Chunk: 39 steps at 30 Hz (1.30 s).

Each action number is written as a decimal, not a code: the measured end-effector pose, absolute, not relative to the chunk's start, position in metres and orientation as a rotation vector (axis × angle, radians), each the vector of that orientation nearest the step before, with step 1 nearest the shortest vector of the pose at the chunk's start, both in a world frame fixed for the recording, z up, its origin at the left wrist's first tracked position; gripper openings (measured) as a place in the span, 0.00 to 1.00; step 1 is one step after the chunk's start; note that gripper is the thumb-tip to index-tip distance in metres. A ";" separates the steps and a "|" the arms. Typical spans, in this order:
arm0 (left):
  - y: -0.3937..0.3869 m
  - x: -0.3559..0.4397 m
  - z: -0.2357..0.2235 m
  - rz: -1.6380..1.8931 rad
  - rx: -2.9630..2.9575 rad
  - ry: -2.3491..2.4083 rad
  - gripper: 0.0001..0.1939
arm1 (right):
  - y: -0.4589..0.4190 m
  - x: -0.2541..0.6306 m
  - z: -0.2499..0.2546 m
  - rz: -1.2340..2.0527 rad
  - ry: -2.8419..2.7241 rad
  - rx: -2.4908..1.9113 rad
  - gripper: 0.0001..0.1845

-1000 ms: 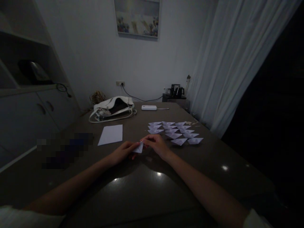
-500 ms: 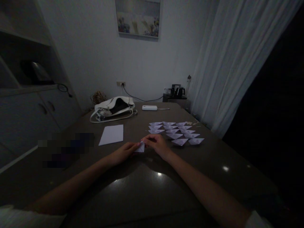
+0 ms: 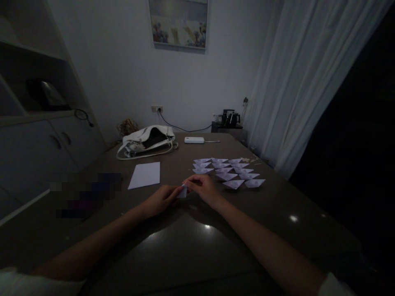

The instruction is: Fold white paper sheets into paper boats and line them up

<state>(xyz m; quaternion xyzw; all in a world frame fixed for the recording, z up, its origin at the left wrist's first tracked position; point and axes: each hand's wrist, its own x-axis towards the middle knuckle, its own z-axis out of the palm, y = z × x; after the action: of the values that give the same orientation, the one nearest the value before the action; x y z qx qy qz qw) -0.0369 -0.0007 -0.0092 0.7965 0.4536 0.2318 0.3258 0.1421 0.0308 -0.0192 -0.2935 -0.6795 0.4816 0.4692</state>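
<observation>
Between my two hands is a small folded piece of white paper [image 3: 182, 193], held a little above the dark table. My left hand [image 3: 162, 198] pinches its left side between thumb and fingers. My right hand [image 3: 204, 187] is closed on its upper right corner, fingertips almost meeting those of the left. Part of the paper is hidden by the fingers. Just beyond my right hand, several folded paper boats [image 3: 233, 183] stand in rows on the table. A stack of white paper sheets [image 3: 145, 175] lies beyond my left hand.
A white handbag [image 3: 148, 139] sits at the table's far left, and a white power bank [image 3: 194, 140] with a short cable lies at the far edge. Small scraps [image 3: 247, 160] lie behind the boats. A black kettle [image 3: 233, 119] stands on a low cabinet beyond the table.
The folded paper has turned slightly between my fingers and shows less of its face. Both hands stay in nearly the same place.
</observation>
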 end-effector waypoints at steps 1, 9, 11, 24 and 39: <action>-0.001 -0.037 -0.009 0.614 2.092 1.194 0.28 | 0.031 0.142 -0.019 1.184 -1.664 -0.718 0.12; 0.000 -0.038 -0.010 0.643 2.024 1.168 0.30 | 0.033 0.143 -0.019 1.126 -1.640 -0.744 0.10; 0.001 -0.039 -0.011 0.639 2.037 1.166 0.29 | 0.033 0.144 -0.018 1.100 -1.635 -0.748 0.09; 0.002 -0.039 -0.014 0.669 2.056 1.159 0.28 | 0.033 0.143 -0.019 1.063 -1.661 -0.769 0.09; 0.003 -0.039 -0.011 0.718 2.071 1.190 0.26 | 0.039 0.146 -0.021 1.009 -1.568 -0.788 0.10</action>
<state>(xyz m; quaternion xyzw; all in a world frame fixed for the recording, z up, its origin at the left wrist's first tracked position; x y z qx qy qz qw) -0.0392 0.0026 -0.0109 0.7873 0.4524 0.2728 0.3179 0.1457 0.0386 -0.0211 -0.3300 -0.6567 0.4227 0.5302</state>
